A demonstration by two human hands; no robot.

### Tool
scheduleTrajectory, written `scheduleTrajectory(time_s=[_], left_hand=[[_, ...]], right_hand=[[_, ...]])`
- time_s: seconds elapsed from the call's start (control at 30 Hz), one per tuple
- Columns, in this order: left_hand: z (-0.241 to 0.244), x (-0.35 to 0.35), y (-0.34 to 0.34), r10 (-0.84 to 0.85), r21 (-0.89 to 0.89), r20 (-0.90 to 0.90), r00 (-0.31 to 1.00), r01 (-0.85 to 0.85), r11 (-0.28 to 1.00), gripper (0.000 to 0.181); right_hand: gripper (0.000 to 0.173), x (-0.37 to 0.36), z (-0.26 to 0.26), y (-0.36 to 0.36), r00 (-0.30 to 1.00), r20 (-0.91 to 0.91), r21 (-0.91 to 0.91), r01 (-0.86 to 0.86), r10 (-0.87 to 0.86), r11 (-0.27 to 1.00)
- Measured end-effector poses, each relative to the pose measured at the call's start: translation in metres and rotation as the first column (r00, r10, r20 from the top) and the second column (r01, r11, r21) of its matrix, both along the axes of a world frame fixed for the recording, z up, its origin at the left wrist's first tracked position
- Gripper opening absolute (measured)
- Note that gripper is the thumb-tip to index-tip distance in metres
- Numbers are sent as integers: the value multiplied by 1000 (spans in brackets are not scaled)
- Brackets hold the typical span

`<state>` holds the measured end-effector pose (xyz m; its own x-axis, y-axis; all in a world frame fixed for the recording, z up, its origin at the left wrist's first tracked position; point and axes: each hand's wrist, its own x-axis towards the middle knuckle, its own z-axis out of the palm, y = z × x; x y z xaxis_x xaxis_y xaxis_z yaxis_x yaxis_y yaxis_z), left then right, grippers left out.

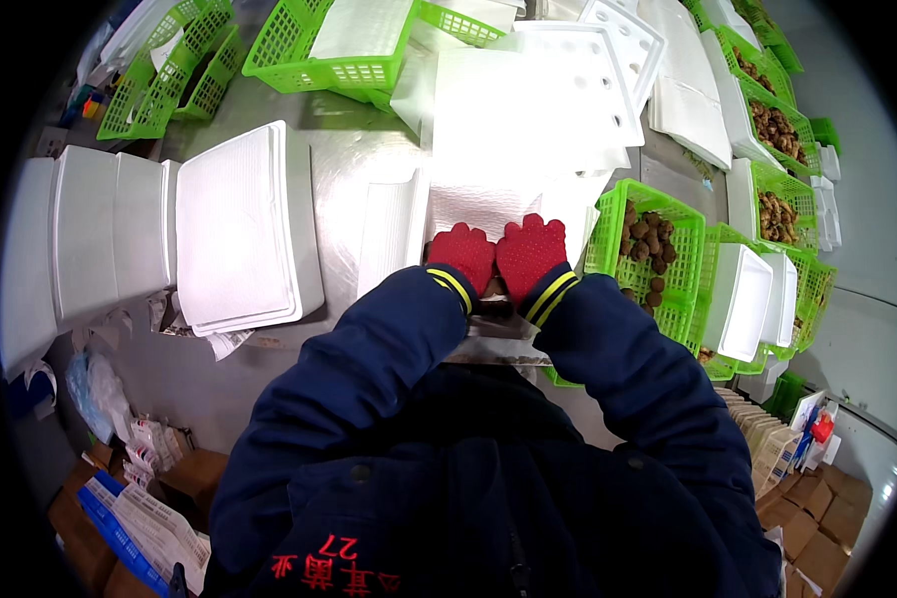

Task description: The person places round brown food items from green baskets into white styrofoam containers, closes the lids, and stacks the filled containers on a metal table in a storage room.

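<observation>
My left hand [463,253] and my right hand [532,258] wear red dotted gloves and lie side by side, low at the table's near edge. Both rest at the near end of a white absorbent sheet [486,202]. Brownish lumps [496,287] show in the narrow gap between the wrists; most of what lies under the hands is hidden. Whether either hand grips anything cannot be seen. Just right of my right hand, a green plastic basket [605,247] holds dark brown round lumps [652,238], perhaps truffles or mushrooms.
White foam boxes [232,224] stand at the left on the metal table [336,149]. Green baskets [359,73] and foam lids with holes [575,67] lie at the far side. More baskets with knobbly brown produce [776,133] line the right. Cardboard boxes [815,504] sit low at right.
</observation>
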<state>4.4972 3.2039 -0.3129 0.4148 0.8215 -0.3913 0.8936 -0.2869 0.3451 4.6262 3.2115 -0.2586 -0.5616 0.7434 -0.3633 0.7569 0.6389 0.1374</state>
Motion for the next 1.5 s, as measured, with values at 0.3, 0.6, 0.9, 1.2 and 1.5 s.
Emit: scheduleTrajectory(time_s=[0.3, 0.6, 0.9, 1.2, 1.5], left_hand=[[-9, 2, -4, 44, 78, 34, 998, -47, 996, 22], [-11, -60, 3, -61, 437, 550, 833, -225, 871, 29], [-6, -40, 22, -95, 466, 9, 995, 80, 881, 11], [-18, -23, 50, -71, 312, -182, 981, 126, 942, 19], [-2, -25, 50, -209, 69, -183, 961, 224, 972, 26]], right_hand=[[15, 11, -39, 6, 973, -53, 17, -224, 224, 974], [13, 5, -33, 13, 984, -67, -80, -169, 164, 982], [9, 11, -24, 47, 969, -182, 85, -156, 169, 984], [17, -32, -47, 77, 994, -85, -91, 55, -63, 994], [20, -1, -53, 37, 988, -80, -7, -129, 128, 992]])
